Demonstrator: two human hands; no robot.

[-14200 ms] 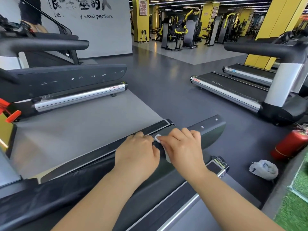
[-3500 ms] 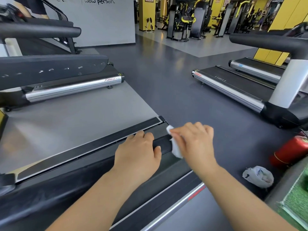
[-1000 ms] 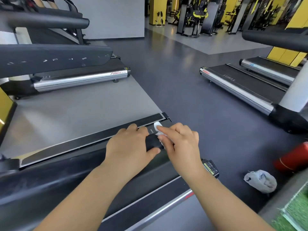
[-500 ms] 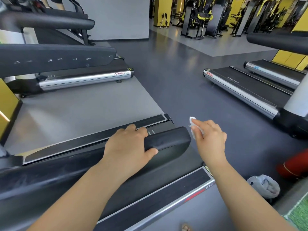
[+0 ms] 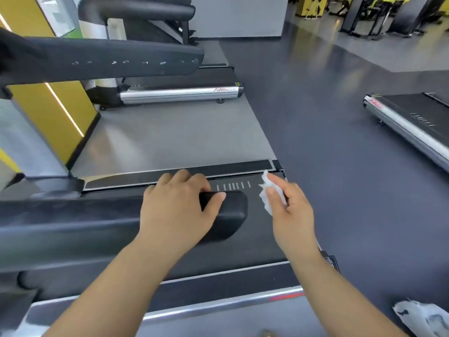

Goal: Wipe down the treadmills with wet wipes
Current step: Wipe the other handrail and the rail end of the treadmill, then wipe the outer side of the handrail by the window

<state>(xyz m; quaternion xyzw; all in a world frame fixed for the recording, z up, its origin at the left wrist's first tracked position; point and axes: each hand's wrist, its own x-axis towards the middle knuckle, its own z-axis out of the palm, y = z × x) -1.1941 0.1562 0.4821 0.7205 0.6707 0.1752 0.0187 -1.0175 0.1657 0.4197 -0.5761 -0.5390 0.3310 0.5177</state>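
Note:
A black padded handrail (image 5: 228, 215) of the treadmill runs across the lower left and ends at a rounded tip. My left hand (image 5: 177, 210) grips it near that end, fingers over the top and thumb along the front. My right hand (image 5: 289, 210) pinches a crumpled white wet wipe (image 5: 266, 190) just right of the rail's tip, apart from it, above the treadmill's black belt (image 5: 257, 242). The treadmill's silver side rail (image 5: 218, 305) crosses the bottom.
A second treadmill (image 5: 179, 93) with its own black handrail (image 5: 109, 59) stands at the upper left beside a yellow pillar (image 5: 56, 110). Another treadmill (image 5: 413, 125) lies at the right. A white plastic bag (image 5: 422, 317) sits on the dark floor at the lower right.
The view has swung left and down. My right hand, still holding the wipe, has drawn back slightly toward the rail's tip. My left hand keeps its grip on the handrail.

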